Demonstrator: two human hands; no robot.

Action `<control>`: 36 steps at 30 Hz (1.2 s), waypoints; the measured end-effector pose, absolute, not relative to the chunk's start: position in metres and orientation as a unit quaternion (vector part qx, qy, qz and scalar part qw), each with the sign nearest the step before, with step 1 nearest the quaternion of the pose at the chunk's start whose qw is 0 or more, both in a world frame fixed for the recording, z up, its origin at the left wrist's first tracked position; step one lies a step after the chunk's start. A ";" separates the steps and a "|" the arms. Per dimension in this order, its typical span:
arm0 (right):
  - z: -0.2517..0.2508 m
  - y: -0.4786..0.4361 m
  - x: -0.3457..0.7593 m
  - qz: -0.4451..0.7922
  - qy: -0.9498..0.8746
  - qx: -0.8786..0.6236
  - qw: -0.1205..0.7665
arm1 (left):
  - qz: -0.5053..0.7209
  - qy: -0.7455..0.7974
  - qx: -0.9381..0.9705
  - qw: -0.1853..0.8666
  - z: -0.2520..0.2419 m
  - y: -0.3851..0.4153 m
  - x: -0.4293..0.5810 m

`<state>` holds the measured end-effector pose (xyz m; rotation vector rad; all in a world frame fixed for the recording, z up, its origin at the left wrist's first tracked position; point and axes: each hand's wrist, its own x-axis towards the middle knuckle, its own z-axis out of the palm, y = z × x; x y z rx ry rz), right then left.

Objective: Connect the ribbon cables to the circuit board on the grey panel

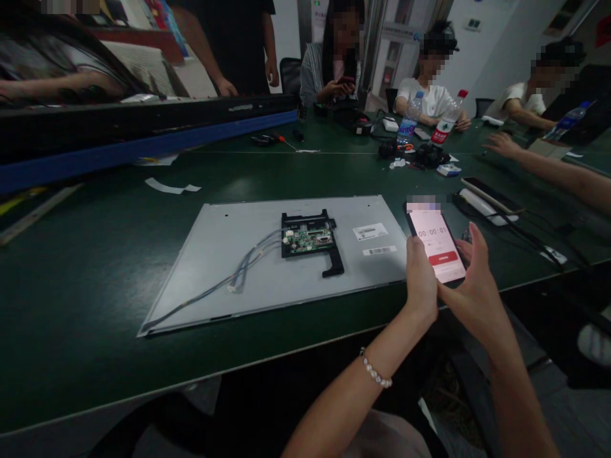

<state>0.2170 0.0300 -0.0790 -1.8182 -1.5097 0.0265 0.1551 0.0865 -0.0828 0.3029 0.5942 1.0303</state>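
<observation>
A smartphone [436, 245] with a lit stopwatch screen is held over the table's front edge. My left hand [420, 280] grips its lower left side, thumb along the edge. My right hand [470, 280] cups it from the right and below, fingers curled behind it. A pearl bracelet [375, 373] circles my left wrist. Left of the phone lies a grey display panel [224, 254], back side up. On it sits a green circuit board [307, 237] in a black bracket, with thin cables [238, 273] running to the panel's lower left.
The green table [71, 305] carries a long black and blue frame [143, 137] at the back left, paper scraps [172, 186], two water bottles [410, 117], a camera [429, 154] and another phone [487, 191]. Several people sit or stand around the far side; a person's arm [548, 168] reaches in at right.
</observation>
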 end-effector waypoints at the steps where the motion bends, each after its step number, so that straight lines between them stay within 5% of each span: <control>1: -0.077 0.032 0.215 0.015 -0.577 -0.721 0.382 | 0.485 0.281 0.153 0.814 -0.085 0.090 0.157; 23: -0.085 0.107 0.280 0.027 -0.502 -0.830 0.240 | 0.461 0.299 0.120 0.827 -0.094 0.092 0.191; 36: -0.098 0.135 0.310 0.021 -0.534 -0.819 0.206 | 0.420 0.267 0.256 0.828 -0.090 0.041 0.150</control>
